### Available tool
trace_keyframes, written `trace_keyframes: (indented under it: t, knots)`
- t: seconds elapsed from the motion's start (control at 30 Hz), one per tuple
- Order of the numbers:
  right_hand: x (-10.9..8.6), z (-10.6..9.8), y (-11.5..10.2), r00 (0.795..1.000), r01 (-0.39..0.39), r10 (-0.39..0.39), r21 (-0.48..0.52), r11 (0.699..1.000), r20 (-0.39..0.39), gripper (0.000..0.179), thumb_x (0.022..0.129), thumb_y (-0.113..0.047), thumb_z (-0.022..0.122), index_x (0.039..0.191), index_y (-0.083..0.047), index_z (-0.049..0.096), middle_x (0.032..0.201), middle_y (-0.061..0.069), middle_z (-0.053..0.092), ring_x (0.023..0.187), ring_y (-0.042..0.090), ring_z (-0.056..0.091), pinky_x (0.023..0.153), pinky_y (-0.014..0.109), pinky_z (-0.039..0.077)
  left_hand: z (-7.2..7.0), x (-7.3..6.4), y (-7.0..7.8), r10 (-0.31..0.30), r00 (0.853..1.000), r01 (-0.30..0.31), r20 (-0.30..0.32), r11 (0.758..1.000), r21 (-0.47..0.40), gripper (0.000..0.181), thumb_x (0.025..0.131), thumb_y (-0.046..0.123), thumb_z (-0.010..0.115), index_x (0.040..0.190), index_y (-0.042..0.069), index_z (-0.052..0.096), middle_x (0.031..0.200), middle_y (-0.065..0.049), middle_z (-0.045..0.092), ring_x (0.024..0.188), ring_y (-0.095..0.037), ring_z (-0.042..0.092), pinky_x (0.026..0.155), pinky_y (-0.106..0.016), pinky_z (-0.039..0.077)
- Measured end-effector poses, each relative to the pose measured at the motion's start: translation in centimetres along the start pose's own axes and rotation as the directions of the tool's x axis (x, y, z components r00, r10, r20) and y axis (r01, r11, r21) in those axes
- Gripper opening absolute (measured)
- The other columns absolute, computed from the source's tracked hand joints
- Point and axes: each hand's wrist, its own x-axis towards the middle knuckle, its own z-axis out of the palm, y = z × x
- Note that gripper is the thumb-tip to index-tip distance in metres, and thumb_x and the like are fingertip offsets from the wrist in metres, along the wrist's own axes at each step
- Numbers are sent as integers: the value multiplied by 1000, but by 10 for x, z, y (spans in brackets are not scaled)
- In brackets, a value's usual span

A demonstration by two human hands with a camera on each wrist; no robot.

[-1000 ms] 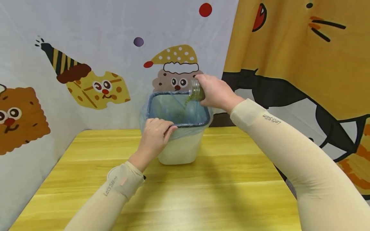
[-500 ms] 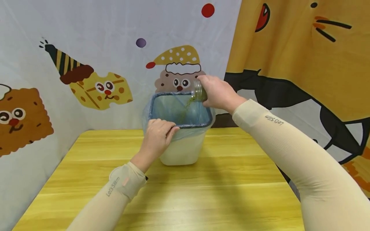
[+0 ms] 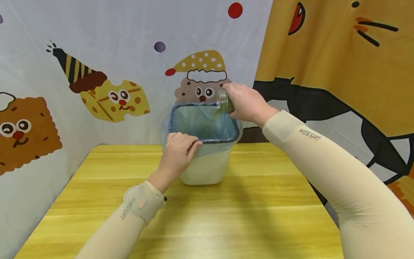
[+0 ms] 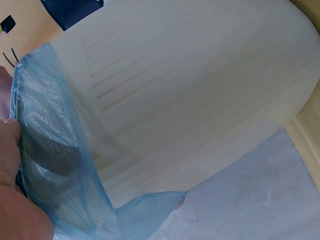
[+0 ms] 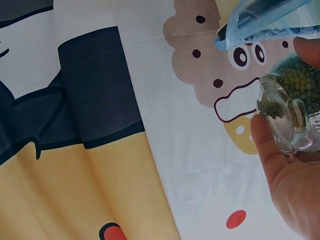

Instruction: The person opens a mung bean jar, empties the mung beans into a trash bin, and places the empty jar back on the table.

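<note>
My right hand point(image 3: 247, 102) grips a small glass jar point(image 3: 224, 101), tipped on its side with its mouth to the left, over the bin's right rim. Small green beans, like mung beans point(image 5: 296, 84), fill part of the jar. A thin stream of beans point(image 3: 214, 116) falls from its mouth into the bin. The whitish waste bin point(image 3: 205, 169) stands upright on the table, lined with a thin blue plastic bag point(image 4: 50, 150) folded over the dark rim. At the near left corner, my left hand point(image 3: 177, 153) holds the rim, fingers over the top edge and thumb along the front.
The yellow wood-grain table point(image 3: 207, 223) reaches back to a white cartoon-printed curtain point(image 3: 123, 28) right behind the bin. On the right hangs an orange and black printed curtain point(image 3: 339, 64). The table's right edge runs beneath my right forearm.
Beans keep falling from the tilted jar into the bin. Both hands hold their places at the rim and on the jar. The whole head view has shifted slightly.
</note>
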Motion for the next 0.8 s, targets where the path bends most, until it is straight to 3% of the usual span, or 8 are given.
trace_keyframes:
  t: [0.57,0.8]
  knots:
    - [-2,-1,-3,1000,31,-31,-68,997,1,94,86,-16,91,162,-1,36,163,20,46,144,42,51,113,55,51,-1,0,3,-1,1000,1,7,1000,2,15,99,26,76,99,11,78,89,-5,77,80,-25,68,83,-45,50]
    - [-1,-3,-6,998,58,-60,-98,994,-15,91,87,-14,90,161,-2,38,161,21,48,139,43,54,105,55,55,-1,0,3,0,1000,0,-3,1000,1,15,98,25,77,98,10,78,88,-5,77,79,-25,68,82,-45,49]
